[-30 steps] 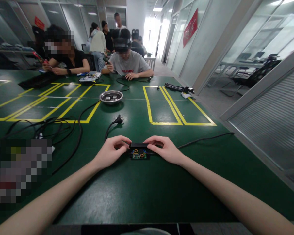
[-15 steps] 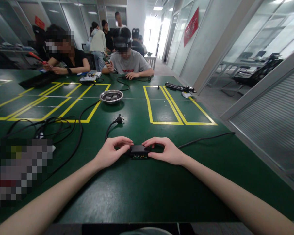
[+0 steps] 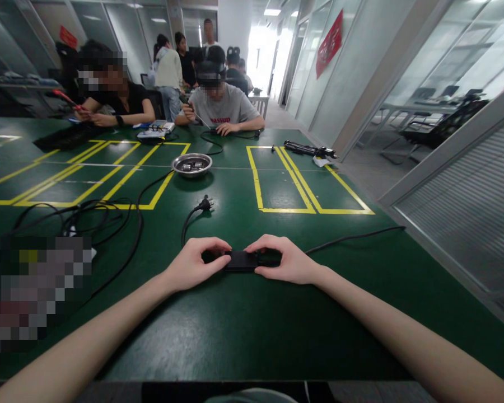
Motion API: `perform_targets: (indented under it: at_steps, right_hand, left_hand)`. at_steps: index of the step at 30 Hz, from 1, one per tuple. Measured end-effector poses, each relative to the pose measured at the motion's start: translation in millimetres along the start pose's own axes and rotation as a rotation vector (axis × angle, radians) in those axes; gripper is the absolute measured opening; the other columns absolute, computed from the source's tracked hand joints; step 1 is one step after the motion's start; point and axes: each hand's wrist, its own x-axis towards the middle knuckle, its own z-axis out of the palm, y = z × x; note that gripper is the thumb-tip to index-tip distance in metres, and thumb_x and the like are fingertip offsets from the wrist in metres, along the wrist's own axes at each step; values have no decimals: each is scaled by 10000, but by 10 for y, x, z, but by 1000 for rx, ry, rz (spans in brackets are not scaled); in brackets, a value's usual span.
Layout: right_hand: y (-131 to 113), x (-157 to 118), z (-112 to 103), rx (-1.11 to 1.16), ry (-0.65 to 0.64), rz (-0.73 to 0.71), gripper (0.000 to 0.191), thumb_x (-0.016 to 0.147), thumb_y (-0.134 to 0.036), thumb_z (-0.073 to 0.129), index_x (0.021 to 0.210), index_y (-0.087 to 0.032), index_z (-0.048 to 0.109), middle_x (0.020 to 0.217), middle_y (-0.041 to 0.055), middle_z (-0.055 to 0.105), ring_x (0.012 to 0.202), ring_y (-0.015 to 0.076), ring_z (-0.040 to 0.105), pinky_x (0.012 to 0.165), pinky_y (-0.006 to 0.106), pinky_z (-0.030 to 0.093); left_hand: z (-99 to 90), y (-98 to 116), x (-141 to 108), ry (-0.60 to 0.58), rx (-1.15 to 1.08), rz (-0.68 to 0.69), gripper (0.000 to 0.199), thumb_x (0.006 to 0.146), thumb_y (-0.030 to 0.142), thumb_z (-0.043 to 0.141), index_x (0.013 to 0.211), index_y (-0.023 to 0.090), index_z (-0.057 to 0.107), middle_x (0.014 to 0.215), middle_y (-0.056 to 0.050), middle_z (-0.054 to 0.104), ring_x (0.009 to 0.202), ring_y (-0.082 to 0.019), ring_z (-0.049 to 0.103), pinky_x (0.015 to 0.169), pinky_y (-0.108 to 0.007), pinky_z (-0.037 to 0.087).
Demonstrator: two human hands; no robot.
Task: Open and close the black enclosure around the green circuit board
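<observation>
A small black box [image 3: 242, 261] lies on the green table between my two hands, its dark top cover down over the front edge. My left hand [image 3: 199, 261] grips the box's left end between thumb and fingers. At the right end, my right hand [image 3: 283, 260] pinches the box the same way, with the thumb low at the near corner. A black cable [image 3: 355, 234] runs off to the right from behind my right hand. Behind my left hand stands a black power plug [image 3: 205, 204] on its cable. No circuit board shows at the box's front.
A metal bowl [image 3: 192, 165] with small metal parts sits beyond the plug. Coiled black cables [image 3: 96, 218] and a blurred object [image 3: 37, 285] lie at the left. Yellow tape [image 3: 285, 211] marks the table [image 3: 235, 336]. Two people work at the far side; a black folded item [image 3: 308, 150] lies far right.
The black cover has come down over the box's front, hiding the green circuit board seen before. My left thumb has shifted right and slightly up onto the cover.
</observation>
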Motion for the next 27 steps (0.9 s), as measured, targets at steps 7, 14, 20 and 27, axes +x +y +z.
perform_targets:
  at_steps: [7,14,20,27]
  right_hand:
    - [33,23,26,-73,22,-164,240,837,-226,766,1073,-212,725,1091,97,784,992,232,731,908,402,576]
    - [24,18,64,-218,34,-211,170,885,-296,783,1000,-214,687,1090,110,786,963,240,736,868,401,580]
    - [11,27,125,-300,26,-226,200,882,-298,796,1034,-208,701,1087,107,780,971,246,728,871,400,579]
    - [-8,84,261,-306,45,-169,384,905,-333,778,1248,-177,704,1061,110,777,950,248,695,853,402,587]
  left_hand:
    - [30,-26,-11,9,32,22,214,889,359,712,971,177,790,956,-80,789,875,-209,720,824,-312,564]
    - [63,-7,-8,3,47,-13,204,884,373,723,931,180,766,892,-53,754,815,-192,678,728,-282,522]
    - [175,-5,77,47,124,-43,197,866,374,748,818,185,714,821,-17,706,740,-174,627,687,-277,465]
    - [299,31,141,92,228,-102,302,851,443,776,721,195,662,730,9,653,691,-170,591,621,-268,393]
